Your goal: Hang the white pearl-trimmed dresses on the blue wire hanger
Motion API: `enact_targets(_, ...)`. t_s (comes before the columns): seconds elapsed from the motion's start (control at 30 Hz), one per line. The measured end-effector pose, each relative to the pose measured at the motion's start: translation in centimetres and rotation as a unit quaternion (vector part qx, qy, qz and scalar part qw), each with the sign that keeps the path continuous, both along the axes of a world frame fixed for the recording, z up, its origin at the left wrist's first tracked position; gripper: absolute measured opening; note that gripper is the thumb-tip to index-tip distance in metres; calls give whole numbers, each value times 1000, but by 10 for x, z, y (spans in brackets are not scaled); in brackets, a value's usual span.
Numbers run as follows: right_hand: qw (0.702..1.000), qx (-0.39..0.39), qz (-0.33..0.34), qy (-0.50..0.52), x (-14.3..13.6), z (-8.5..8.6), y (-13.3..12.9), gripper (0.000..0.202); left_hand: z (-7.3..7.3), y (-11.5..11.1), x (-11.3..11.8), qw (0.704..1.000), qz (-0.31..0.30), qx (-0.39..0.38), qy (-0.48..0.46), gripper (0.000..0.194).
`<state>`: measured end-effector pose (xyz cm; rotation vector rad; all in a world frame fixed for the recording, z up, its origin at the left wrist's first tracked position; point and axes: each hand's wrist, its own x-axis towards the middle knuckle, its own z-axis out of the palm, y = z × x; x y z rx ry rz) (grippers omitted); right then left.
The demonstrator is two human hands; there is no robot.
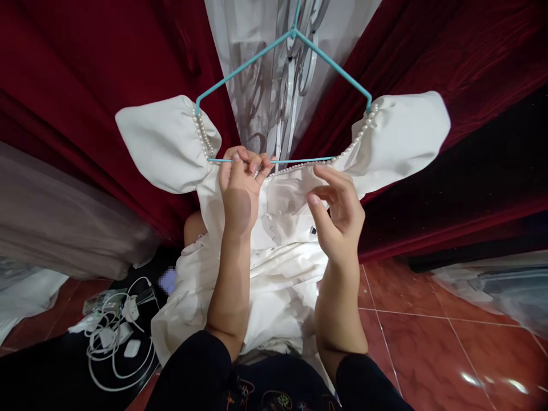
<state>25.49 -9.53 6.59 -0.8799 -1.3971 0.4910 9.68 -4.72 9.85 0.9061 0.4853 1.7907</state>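
Note:
A white dress with puffed sleeves hangs in front of me on a light blue hanger. Pearl beads trim its neckline, and buttons run down inside the bodice. My left hand has its fingers curled round the hanger's bottom bar, near the left sleeve. Close to the beaded neckline, right of centre, my right hand is open, thumb and fingers apart with nothing seen between them. The right sleeve lies beyond it.
Dark red curtains hang on both sides, with a pale sheer cloth between them. Tangled white cables lie on a black surface at lower left. Red floor tiles spread at right, beside pale tulle.

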Motion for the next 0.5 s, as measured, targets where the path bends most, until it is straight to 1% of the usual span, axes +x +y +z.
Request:
enact_targets(0.07,999,11,34,-33,-15,14,19,32,0,-1,1,1000,2,-9,2,25)
enact_targets(0.13,998,15,39,-41,-26,17,36,27,-2,-3,0,999,4,-29,20,26)
enact_targets(0.2,999,29,-1,-22,-35,12,48,24,-7,-9,-2,997,4,-57,50,31)
enact_targets(0.27,998,40,-48,3,-39,4,56,22,-15,-21,-6,992,16,-86,93,45)
enact_targets(0.3,997,41,-60,9,-40,1,58,21,-19,-28,-7,987,30,-99,120,52)
enact_targets(0.33,997,43,-63,10,-40,-1,59,21,-21,-36,-9,982,51,-106,148,56)
enact_targets(0.37,997,46,-62,9,-40,-2,59,20,-23,-42,-11,976,83,-104,171,56)
enact_targets(0.4,997,51,-61,9,-39,-2,59,19,-22,-47,-13,970,127,-89,186,53)
enact_targets(0.47,996,61,-59,6,-37,-2,60,17,-17,-50,-18,949,245,-24,196,39)
enact_targets(0.5,996,64,-59,2,-36,-2,60,16,-13,-47,-21,929,310,27,199,30)
